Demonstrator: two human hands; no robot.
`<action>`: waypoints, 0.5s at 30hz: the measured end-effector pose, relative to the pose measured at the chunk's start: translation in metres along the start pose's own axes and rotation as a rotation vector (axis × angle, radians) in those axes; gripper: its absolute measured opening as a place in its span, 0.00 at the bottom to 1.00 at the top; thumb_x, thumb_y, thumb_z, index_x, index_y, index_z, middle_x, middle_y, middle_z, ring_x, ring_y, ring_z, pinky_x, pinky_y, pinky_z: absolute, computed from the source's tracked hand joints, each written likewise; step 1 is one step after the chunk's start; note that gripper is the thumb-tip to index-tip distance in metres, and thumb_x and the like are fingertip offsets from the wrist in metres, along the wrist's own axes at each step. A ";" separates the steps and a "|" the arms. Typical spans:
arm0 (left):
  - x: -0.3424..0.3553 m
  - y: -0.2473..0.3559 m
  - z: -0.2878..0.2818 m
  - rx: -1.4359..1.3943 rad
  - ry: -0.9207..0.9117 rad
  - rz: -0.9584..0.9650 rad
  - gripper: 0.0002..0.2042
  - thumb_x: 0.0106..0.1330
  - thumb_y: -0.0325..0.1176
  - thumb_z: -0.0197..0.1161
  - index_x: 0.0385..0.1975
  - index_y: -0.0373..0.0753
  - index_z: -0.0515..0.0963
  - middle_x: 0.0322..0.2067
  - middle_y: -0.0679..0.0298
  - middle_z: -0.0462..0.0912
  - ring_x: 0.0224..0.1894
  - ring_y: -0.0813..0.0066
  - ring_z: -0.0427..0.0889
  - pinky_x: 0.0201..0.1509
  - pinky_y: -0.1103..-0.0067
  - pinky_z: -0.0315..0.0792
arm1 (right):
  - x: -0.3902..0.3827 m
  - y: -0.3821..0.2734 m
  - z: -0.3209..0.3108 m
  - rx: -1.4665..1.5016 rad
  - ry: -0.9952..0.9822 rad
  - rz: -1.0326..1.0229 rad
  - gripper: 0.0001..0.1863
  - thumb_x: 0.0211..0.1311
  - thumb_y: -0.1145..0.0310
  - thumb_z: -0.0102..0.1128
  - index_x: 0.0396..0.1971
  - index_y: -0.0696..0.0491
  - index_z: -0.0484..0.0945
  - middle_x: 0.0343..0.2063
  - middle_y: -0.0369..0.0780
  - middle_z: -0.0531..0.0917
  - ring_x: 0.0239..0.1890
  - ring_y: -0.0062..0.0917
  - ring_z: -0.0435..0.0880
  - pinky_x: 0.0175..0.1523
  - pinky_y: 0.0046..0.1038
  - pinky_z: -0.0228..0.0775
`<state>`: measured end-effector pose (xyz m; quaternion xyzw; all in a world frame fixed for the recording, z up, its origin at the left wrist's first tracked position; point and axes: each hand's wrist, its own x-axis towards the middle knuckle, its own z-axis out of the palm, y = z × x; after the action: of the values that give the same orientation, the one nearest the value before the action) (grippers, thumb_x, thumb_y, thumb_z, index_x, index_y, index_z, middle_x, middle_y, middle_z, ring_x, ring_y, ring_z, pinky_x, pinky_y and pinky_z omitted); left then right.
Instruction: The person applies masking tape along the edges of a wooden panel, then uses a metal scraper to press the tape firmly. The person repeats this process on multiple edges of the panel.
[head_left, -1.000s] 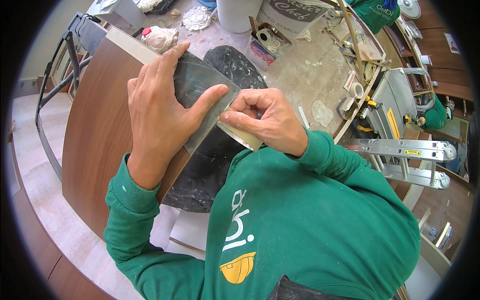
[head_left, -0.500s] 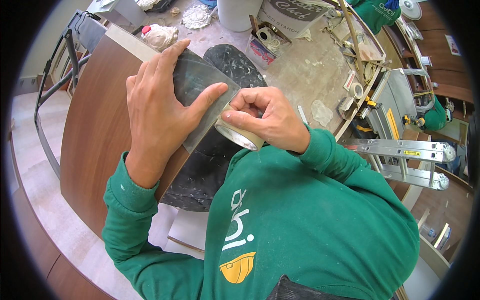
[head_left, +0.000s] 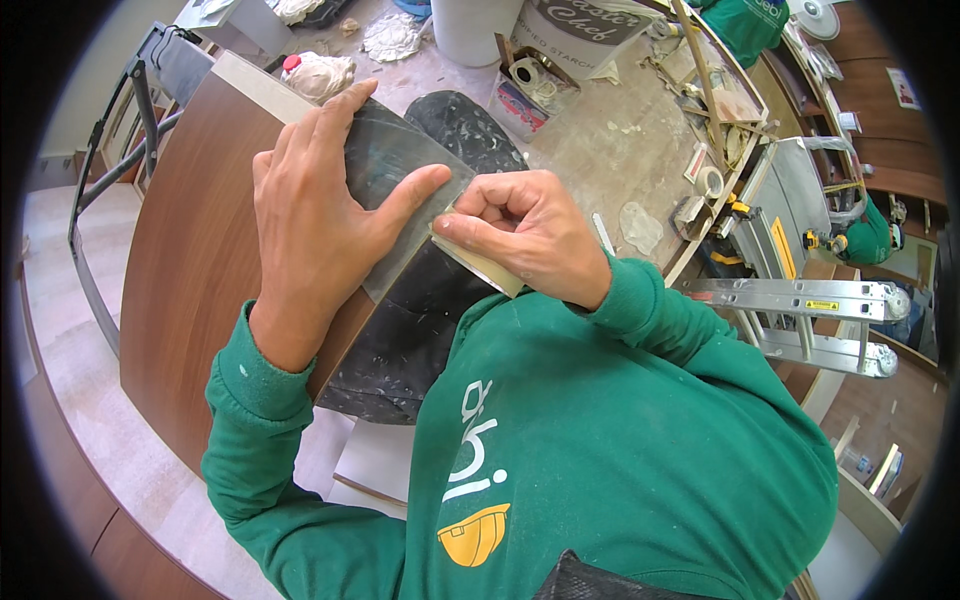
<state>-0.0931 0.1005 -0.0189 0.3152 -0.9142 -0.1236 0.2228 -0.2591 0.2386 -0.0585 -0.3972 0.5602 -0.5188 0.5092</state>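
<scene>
"Any letters (head_left: pixel 474 488)?"
"White, on the green top (head_left: pixel 630 430) at six o'clock; more on the sack (head_left: pixel 590 32) at one."
"Hands?"
"Rests the left hand (head_left: pixel 322 212), wide open, on the grey sheet (head_left: pixel 392 160) at eleven; pinches the tape roll (head_left: pixel 482 266) at twelve with the right hand (head_left: pixel 532 238)."
"Tub (head_left: pixel 514 110) farther up?"
"Holds another roll (head_left: pixel 522 73)."

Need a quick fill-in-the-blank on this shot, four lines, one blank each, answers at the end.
1. The left hand rests on a dark grey sheet, its ____ closest to the right hand.
2. The right hand grips a roll of cream-coloured ____.
3. Both sleeves of the wearer are ____ in colour.
4. The metal ladder shows toward the picture's ____ edge.

Missing words: thumb; tape; green; right.
</scene>
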 end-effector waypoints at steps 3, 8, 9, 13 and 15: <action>0.000 0.001 0.000 0.000 -0.004 -0.005 0.36 0.57 0.50 0.80 0.65 0.44 0.77 0.56 0.58 0.85 0.56 0.60 0.82 0.62 0.65 0.67 | -0.003 -0.008 0.001 -0.076 0.032 0.016 0.11 0.68 0.65 0.72 0.29 0.57 0.86 0.13 0.24 0.65 0.19 0.08 0.58 0.24 0.24 0.48; 0.000 0.000 0.000 0.001 -0.006 -0.002 0.36 0.58 0.50 0.80 0.65 0.44 0.77 0.56 0.58 0.85 0.57 0.59 0.82 0.62 0.65 0.68 | -0.003 -0.015 0.001 -0.131 0.037 0.019 0.13 0.68 0.64 0.70 0.29 0.58 0.86 0.12 0.26 0.64 0.18 0.09 0.58 0.24 0.24 0.50; 0.000 -0.001 0.001 0.001 -0.001 0.003 0.36 0.58 0.50 0.80 0.65 0.44 0.77 0.56 0.58 0.85 0.57 0.59 0.82 0.62 0.65 0.68 | -0.003 -0.016 0.001 -0.151 0.039 0.017 0.13 0.68 0.63 0.70 0.29 0.58 0.86 0.12 0.26 0.65 0.18 0.09 0.59 0.24 0.24 0.50; -0.001 -0.002 0.001 0.021 0.002 0.005 0.35 0.58 0.50 0.79 0.65 0.44 0.77 0.56 0.58 0.85 0.58 0.59 0.81 0.62 0.65 0.68 | -0.004 -0.020 0.003 -0.256 0.052 0.000 0.12 0.66 0.63 0.68 0.27 0.57 0.85 0.12 0.34 0.70 0.16 0.16 0.64 0.24 0.28 0.56; -0.001 -0.003 0.002 0.018 0.005 0.006 0.35 0.58 0.50 0.79 0.65 0.44 0.77 0.57 0.58 0.85 0.59 0.59 0.81 0.62 0.65 0.68 | -0.004 -0.021 0.005 -0.361 0.076 -0.042 0.11 0.64 0.63 0.67 0.27 0.56 0.85 0.12 0.39 0.74 0.15 0.21 0.69 0.24 0.30 0.61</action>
<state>-0.0917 0.0992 -0.0220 0.3148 -0.9156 -0.1141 0.2225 -0.2552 0.2384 -0.0364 -0.4738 0.6547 -0.4348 0.3973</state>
